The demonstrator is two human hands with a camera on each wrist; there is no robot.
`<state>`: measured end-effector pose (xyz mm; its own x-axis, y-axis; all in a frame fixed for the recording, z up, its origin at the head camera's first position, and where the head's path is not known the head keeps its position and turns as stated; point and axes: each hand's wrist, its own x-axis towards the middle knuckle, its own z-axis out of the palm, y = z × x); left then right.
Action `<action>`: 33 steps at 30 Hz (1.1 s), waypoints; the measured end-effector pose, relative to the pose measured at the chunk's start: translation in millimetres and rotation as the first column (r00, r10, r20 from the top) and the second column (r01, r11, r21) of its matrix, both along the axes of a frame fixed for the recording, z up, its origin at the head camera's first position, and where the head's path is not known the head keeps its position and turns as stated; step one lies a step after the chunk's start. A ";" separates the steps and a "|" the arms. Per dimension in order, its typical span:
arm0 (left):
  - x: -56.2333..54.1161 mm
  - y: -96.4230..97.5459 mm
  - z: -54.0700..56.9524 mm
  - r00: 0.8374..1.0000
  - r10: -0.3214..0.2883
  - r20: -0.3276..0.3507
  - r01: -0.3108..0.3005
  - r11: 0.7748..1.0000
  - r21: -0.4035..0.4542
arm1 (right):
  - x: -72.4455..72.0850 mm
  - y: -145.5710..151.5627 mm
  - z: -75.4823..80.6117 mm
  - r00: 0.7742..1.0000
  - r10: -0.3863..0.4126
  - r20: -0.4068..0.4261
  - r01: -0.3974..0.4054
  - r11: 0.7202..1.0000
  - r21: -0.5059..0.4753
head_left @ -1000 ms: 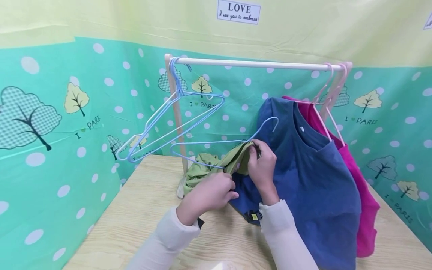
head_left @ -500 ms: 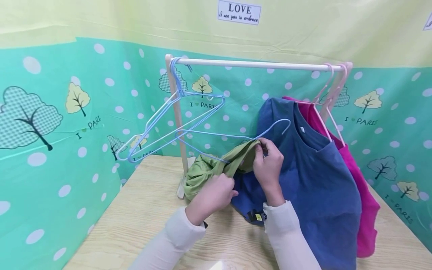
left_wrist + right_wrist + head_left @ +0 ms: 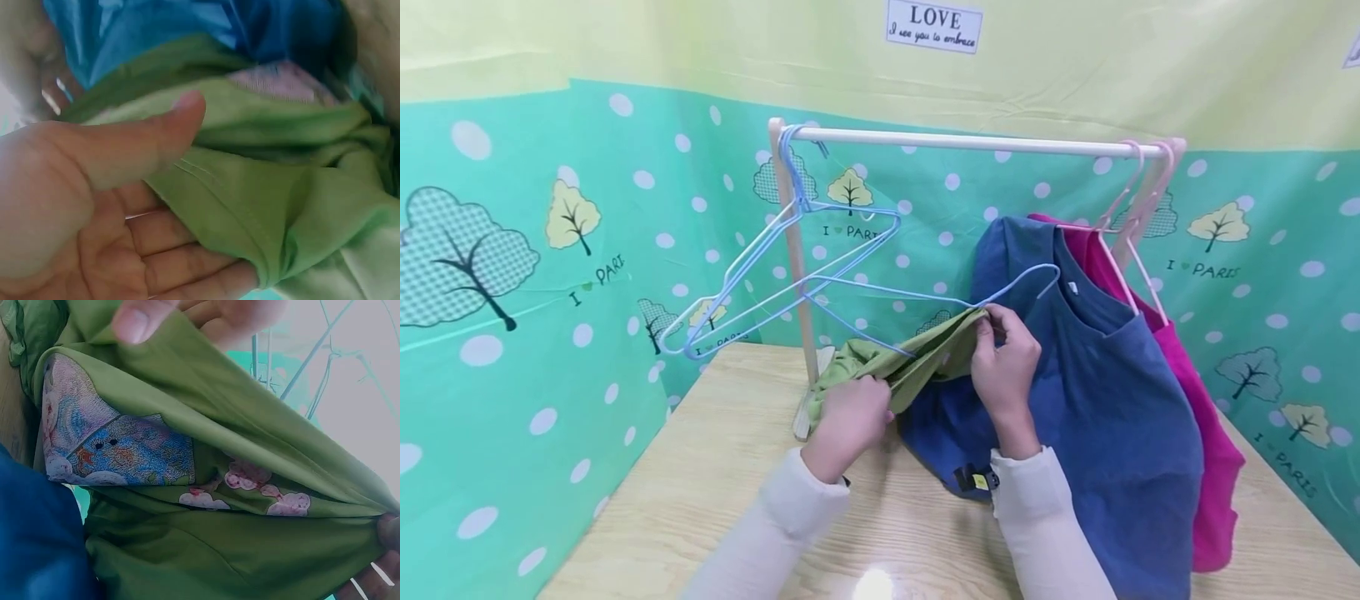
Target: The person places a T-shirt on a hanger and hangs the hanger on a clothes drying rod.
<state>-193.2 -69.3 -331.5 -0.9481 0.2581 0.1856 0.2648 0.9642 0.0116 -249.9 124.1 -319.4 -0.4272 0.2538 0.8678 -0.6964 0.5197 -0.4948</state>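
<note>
A green shirt (image 3: 936,360) with a colourful print (image 3: 144,450) is bunched up between both hands. My right hand (image 3: 1009,358) pinches its edge just below the hook of a light blue hanger (image 3: 895,290). The hanger slants, and the lower end of it disappears into the shirt's opening. My left hand (image 3: 853,417) grips the shirt lower down, at the left. In the left wrist view, the thumb of the left hand (image 3: 94,187) lies over the green cloth and the fingers pass under its stitched edge. The right wrist view shows the cloth stretched towards the right hand (image 3: 375,575).
A rack with a white bar (image 3: 970,142) stands on the wooden table (image 3: 647,500). Several blue and white hangers (image 3: 800,200) hang at its left end. A dark blue shirt (image 3: 1105,433) and a magenta shirt (image 3: 1213,500) hang from pink hangers at the right.
My right hand has shifted right with the shirt's edge and the hanger, whose hook now sits farther right. My left hand has drawn left, and the cloth between the hands is stretched wider.
</note>
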 end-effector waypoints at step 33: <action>-6.0 -92.9 68.2 0.944 -0.165 -0.284 0.262 0.901 0.347 | -1.7 11.1 -1.1 0.993 -0.121 0.009 0.117 0.970 0.214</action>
